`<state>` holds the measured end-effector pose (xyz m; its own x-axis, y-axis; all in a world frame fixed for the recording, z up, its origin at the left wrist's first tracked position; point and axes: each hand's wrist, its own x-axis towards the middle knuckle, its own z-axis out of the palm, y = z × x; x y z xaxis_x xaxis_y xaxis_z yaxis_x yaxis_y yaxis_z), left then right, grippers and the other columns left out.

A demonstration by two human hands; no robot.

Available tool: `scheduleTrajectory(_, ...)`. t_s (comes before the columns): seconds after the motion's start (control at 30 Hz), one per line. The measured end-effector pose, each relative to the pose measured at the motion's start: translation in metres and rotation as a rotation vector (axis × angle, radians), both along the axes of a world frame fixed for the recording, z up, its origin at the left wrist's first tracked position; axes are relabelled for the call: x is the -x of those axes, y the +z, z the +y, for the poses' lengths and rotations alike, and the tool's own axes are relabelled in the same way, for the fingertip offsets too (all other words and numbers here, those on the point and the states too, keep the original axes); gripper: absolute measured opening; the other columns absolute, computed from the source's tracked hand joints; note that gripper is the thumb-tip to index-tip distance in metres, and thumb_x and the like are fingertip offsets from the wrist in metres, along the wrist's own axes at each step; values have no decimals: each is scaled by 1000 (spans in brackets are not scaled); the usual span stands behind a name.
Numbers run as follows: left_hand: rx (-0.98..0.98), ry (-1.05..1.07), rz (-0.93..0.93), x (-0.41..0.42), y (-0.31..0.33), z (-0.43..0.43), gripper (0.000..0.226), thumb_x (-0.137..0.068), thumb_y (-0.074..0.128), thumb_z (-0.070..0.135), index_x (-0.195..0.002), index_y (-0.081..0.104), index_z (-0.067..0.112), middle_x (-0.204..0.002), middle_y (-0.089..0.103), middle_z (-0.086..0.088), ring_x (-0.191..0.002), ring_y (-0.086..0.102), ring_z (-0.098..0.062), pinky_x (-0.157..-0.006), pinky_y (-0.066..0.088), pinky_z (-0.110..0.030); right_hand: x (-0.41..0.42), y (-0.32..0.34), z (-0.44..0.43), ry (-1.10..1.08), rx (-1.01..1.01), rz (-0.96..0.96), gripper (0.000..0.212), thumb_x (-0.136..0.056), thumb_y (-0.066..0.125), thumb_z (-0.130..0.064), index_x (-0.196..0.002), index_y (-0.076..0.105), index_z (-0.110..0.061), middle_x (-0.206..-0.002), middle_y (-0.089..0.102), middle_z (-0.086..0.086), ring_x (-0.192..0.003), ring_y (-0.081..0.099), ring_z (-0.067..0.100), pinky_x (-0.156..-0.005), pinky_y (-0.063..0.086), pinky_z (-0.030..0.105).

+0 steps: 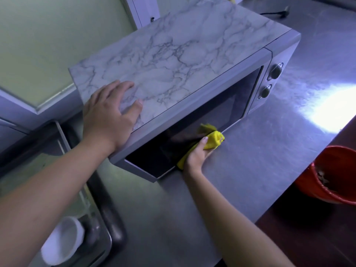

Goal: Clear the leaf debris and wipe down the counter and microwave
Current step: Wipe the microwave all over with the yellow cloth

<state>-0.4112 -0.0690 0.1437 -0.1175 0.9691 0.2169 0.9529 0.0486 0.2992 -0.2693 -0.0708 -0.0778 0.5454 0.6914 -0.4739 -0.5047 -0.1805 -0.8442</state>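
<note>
A microwave (183, 60) with a marble-patterned top and a dark glass door stands on the steel counter (260, 151). My left hand (109, 112) rests flat on the near left corner of its top, fingers spread. My right hand (198, 154) grips a yellow cloth (212, 140) and holds it against the lower part of the dark door, close to the counter surface. The door reflects the cloth. No leaf debris shows on the counter.
A red bucket (331, 182) with pale scraps inside sits below the counter's right edge. A sink (92, 218) with a white bowl (61, 241) lies at the lower left. Two knobs (275, 71) are on the microwave's right panel. A dark cable (273, 13) lies at the back.
</note>
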Motion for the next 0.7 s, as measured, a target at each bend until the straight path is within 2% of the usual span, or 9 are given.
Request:
scheduleTrajectory(0.13, -7, -7, -10, 4, -3, 2, 58, -86, 38, 62, -139, 49, 39, -153, 43, 7, -143, 31, -17, -119, 23, -45, 61, 16, -58, 104, 123, 181, 62, -104, 42, -43, -159, 15, -31, -162, 25, -7, -146, 30, 14, -123, 20, 41)
scheduleTrajectory(0.3, -23, -7, -47, 7, -5, 5, 59, -85, 42, 63, -136, 52, 38, -150, 47, 9, -141, 35, -15, -119, 25, -42, 93, 43, -94, 220, 246, 355, 65, -103, 39, -50, -158, 4, -43, -164, 13, -13, -146, 30, 17, -120, 28, 48)
scheduleTrajectory(0.4, -34, 0, -70, 7, -5, 5, 58, -84, 44, 63, -136, 53, 38, -149, 48, 10, -140, 37, -16, -118, 26, -42, 101, 56, -113, 347, 288, 353, 65, -104, 34, -53, -157, -2, -43, -165, 8, -14, -147, 26, 15, -120, 20, 37)
scheduleTrajectory(0.47, -41, 11, -81, 6, -4, 4, 58, -84, 45, 63, -136, 54, 38, -149, 48, 10, -139, 37, -17, -118, 26, -42, 102, 62, -128, 447, 260, 368, 62, -104, 32, -52, -156, -2, -46, -164, 12, -12, -147, 25, 14, -120, 19, 36)
scheduleTrajectory(0.5, -41, 16, -86, 5, -4, 3, 58, -84, 45, 63, -136, 54, 38, -149, 48, 10, -139, 36, -18, -118, 26, -41, 101, 63, -136, 494, 235, 399, 60, -105, 33, -50, -156, 1, -46, -163, 17, -9, -145, 27, 14, -120, 20, 38)
scheduleTrajectory(0.57, -32, 16, -91, 4, -3, 2, 58, -84, 45, 62, -136, 53, 38, -149, 47, 11, -139, 36, -18, -118, 26, -41, 88, 63, -150, 554, 238, 518, 53, -105, 40, -46, -155, 22, -39, -157, 37, -2, -139, 40, 18, -119, 29, 43)
scheduleTrajectory(0.63, -20, 17, -96, 3, -2, 2, 58, -85, 45, 62, -137, 53, 37, -150, 46, 10, -140, 35, -19, -118, 25, -40, 55, 68, -156, 592, 297, 746, 49, -100, 50, -48, -141, 51, -21, -136, 62, 9, -123, 59, 26, -111, 42, 49)
scheduleTrajectory(0.7, -4, 27, -77, 2, 0, 2, 56, -86, 45, 61, -137, 52, 38, -150, 46, 11, -140, 34, -19, -119, 24, -39, 11, 73, -157, 668, 264, 904, 53, -92, 56, -49, -127, 66, -10, -123, 69, 15, -113, 66, 32, -108, 44, 52)
